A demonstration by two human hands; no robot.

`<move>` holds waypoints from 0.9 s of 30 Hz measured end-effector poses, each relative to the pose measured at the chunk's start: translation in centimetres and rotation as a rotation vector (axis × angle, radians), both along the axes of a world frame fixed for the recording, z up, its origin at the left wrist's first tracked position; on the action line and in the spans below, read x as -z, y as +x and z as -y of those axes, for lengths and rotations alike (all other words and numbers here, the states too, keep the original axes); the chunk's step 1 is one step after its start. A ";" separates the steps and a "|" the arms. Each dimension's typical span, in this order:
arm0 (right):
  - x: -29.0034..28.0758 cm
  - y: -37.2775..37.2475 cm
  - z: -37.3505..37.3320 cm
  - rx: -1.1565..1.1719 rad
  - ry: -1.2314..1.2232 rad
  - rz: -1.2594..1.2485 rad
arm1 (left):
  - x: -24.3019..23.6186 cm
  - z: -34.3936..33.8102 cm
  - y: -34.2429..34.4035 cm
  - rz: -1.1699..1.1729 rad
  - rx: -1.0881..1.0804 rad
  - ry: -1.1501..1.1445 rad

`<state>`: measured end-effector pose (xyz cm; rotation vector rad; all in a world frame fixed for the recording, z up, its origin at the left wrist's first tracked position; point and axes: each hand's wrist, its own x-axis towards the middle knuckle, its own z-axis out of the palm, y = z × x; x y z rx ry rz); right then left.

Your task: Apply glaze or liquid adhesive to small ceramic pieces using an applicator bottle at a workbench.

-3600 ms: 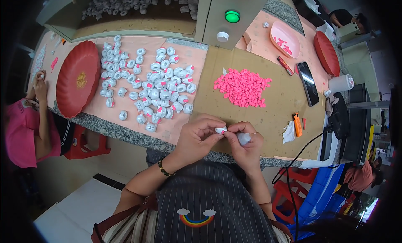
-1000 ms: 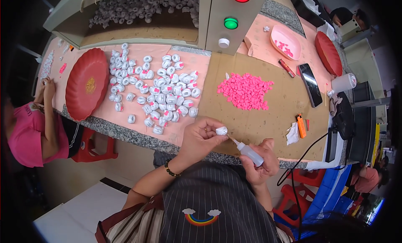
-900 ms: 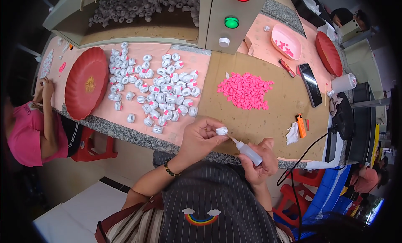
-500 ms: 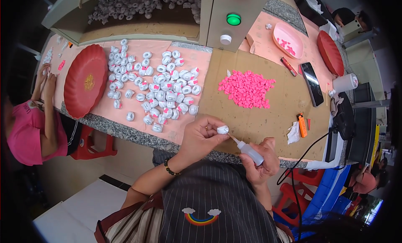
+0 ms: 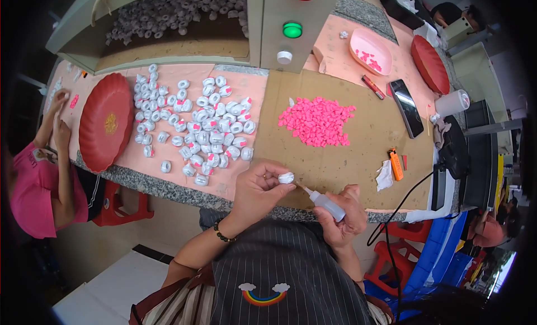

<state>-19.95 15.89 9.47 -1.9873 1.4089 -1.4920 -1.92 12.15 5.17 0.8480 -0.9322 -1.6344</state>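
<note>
Between the thumb and fingers of my left hand (image 5: 258, 188) is a small rounded white piece (image 5: 286, 178), held over the table's front edge. My right hand (image 5: 344, 213) is wrapped round a small translucent squeeze bottle (image 5: 328, 206) with a thin nozzle. The bottle tilts up and left, its tip just short of the white piece. Beyond my hands a heap of small pink pieces (image 5: 318, 121) lies on the brown board (image 5: 363, 174). Left of it, many similar white pieces (image 5: 210, 123), several with pink bits on them, cover the pink sheet.
A grey metal box (image 5: 254, 31) with lit buttons holds more white pieces. At left stands a red scalloped tray (image 5: 106, 123), beside a co-worker's hands (image 5: 60, 115). Phone (image 5: 406, 108), orange lighter (image 5: 396, 164), crumpled tissue (image 5: 384, 175) and pink bowl (image 5: 372, 51) lie at right.
The view has shifted a little, moving the scene left. The nozzle tip has drawn slightly away from the white piece. Both hands keep their holds.
</note>
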 end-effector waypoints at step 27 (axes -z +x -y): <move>0.9 -2.6 5.0 0.173 0.297 -0.201 | -0.9 0.2 0.5 0.086 0.019 0.046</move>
